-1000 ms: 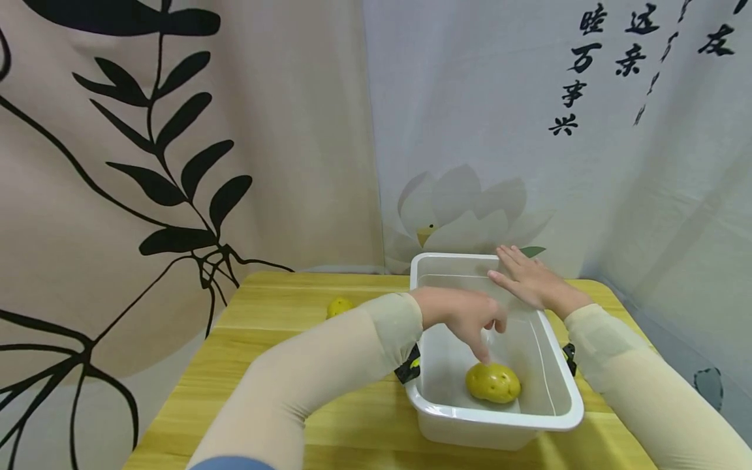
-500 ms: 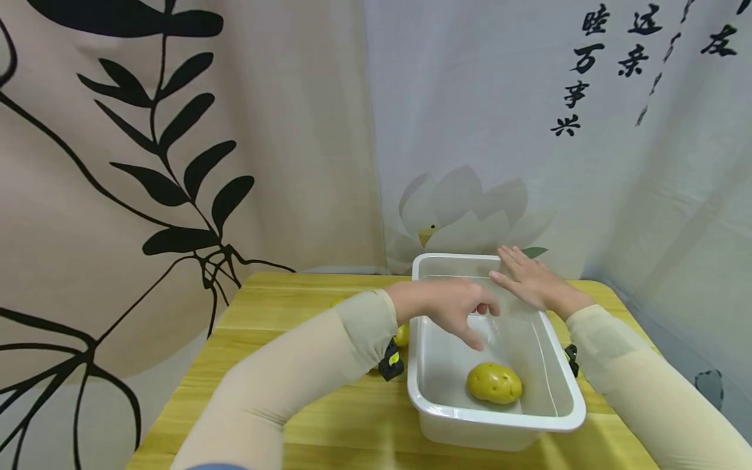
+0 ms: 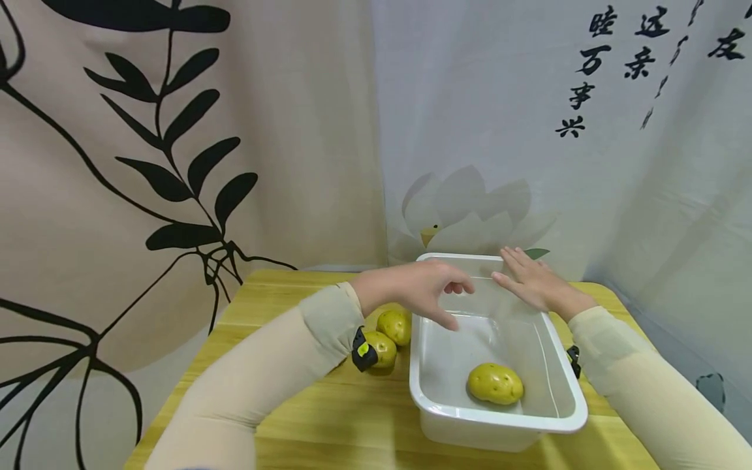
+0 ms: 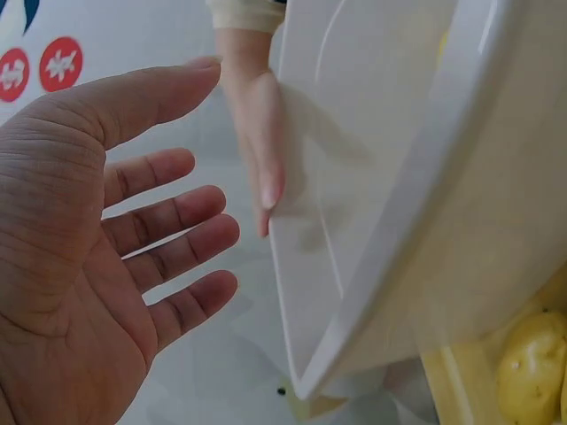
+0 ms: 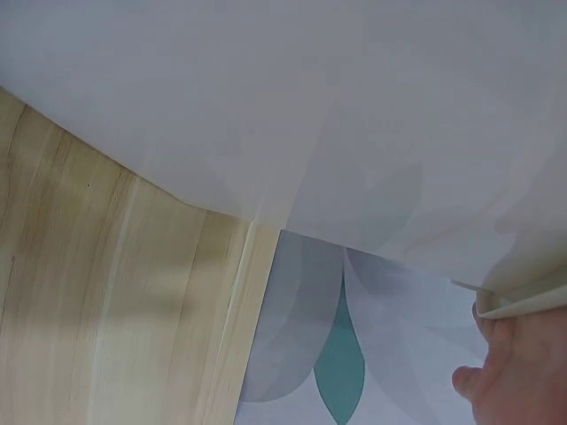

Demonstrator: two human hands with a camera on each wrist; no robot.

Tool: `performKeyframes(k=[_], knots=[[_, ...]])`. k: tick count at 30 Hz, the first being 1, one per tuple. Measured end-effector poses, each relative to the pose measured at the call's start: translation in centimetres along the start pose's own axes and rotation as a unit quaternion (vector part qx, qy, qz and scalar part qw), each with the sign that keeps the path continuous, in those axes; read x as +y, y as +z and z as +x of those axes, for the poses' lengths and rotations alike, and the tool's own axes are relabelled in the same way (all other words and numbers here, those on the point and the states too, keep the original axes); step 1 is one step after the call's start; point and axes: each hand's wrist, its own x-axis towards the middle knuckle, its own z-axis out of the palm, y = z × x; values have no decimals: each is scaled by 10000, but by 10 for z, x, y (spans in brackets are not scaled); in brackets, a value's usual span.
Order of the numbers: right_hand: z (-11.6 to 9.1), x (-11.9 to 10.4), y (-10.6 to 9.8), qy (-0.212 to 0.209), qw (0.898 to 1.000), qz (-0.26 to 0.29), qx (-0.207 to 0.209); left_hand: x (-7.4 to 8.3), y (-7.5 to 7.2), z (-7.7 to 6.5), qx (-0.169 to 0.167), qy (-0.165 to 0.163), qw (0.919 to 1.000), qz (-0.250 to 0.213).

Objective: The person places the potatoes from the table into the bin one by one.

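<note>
A white plastic bin (image 3: 499, 423) stands on the table, with one yellow potato (image 3: 495, 384) lying on its floor near the front. My left hand (image 3: 420, 292) hovers over the bin's left rim and holds nothing. In the left wrist view its fingers (image 4: 182, 243) are spread and slightly bent. On the right rim rests my right hand (image 3: 531, 281), fingers straight; only part of this hand (image 5: 523, 372) shows in the right wrist view. Left of the bin, under my left wrist, are more potatoes (image 3: 395, 325), partly hidden by the sleeve.
The yellow wooden table (image 3: 329, 418) has its far edge against a printed curtain (image 3: 305, 130). Dark wrist straps (image 3: 364, 352) sit on both arms. In the right wrist view, the bin's outer wall (image 5: 221, 106) fills the upper part.
My left hand has risen from beside the potato in the bin and moved left to the rim. Potatoes left of the bin have come into view. The right hand stays put.
</note>
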Motion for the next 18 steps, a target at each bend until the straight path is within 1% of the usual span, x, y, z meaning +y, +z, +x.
performKeyframes(k=[8,11,18], knots=[[-2,-1,-1,-54,10000,31,-8,-17,-7,-26,471,-134,9988,-74],[-3,-2,-1,-80,10000,35,-13,-24,-7,-36,560,-222,9981,-90],[-4,-4,-1,-107,9999,45,-1,-39,-8,-60,704,-484,9956,-382]])
